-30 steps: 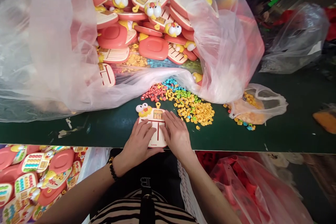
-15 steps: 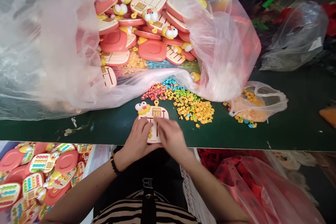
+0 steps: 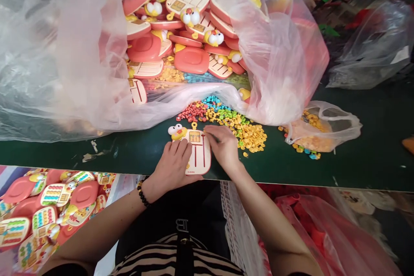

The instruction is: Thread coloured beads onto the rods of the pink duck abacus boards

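Holding the board [image 3: 199, 157] flat on the green table [image 3: 113, 151], close to the near edge, with the left hand [image 3: 171, 159]: with fingers side by side across the left part and with the thumb by the bottom edge. Pointing at the top right corner with the right hand [image 3: 225, 146], with thumb and forefinger close together (cannot tell whether around a piece). Facing a heap of loose pieces [image 3: 228, 116] in red, blue, green and yellow, just beyond the board and to its right, and, behind, a big bag [image 3: 274, 73] of other boards [image 3: 192, 60]. Having, farther right, a small bag [image 3: 351, 128] with yellow pieces inside, and, below the table at lower left, filled boards [image 3: 54, 194]. Wearing a dark bracelet [image 3: 141, 195].
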Tool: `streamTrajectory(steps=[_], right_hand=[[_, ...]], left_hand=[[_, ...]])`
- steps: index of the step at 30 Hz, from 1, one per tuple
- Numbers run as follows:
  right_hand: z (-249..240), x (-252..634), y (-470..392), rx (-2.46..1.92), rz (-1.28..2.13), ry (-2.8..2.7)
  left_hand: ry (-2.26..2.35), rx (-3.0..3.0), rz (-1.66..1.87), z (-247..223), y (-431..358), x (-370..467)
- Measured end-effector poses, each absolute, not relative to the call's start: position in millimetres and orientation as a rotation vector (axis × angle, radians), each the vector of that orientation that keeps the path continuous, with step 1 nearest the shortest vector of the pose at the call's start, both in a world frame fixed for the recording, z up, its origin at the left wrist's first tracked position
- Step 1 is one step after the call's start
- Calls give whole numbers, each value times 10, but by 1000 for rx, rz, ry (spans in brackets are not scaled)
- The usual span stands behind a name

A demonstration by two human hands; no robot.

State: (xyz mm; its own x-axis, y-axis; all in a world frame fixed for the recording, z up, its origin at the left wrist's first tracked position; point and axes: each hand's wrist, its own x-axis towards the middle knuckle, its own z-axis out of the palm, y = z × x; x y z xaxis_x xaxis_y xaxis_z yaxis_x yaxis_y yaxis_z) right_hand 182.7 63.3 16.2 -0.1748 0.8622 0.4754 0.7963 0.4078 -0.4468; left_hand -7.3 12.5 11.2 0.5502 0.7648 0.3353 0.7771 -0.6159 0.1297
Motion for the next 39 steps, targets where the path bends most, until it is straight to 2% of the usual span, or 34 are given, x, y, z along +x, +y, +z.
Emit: streamTrajectory(steps=[6,10,21,23,27,29,34,39], right_hand=[[77,1728,409,-1458,51,-2127],[91,1707,166,-1453,82,-2113],[242,1530,188,-1183,553,-2299],[248,1675,139,-1233,512,-2184],[160,2121,4,-1693,147,-1699],[83,2300,-3,-1823,76,-1622],[-21,2412,304,-1800,109,-1741],[256,2458,875,-1755,232,-1910]], left_hand=[[-1396,-2712,-965,-30,90,-89],[-1457,-2714,-1035,-67,49,-87],[-1511,-2738,-981,-64,61,-85],[-1549,-2793,-876,-22,67,-98],[-1569,-2789,-742,70,62,-126],[-1548,-2791,-709,99,66,-106],[-1517,-2810,-684,94,125,26],[-1435,-2880,-697,20,153,6]])
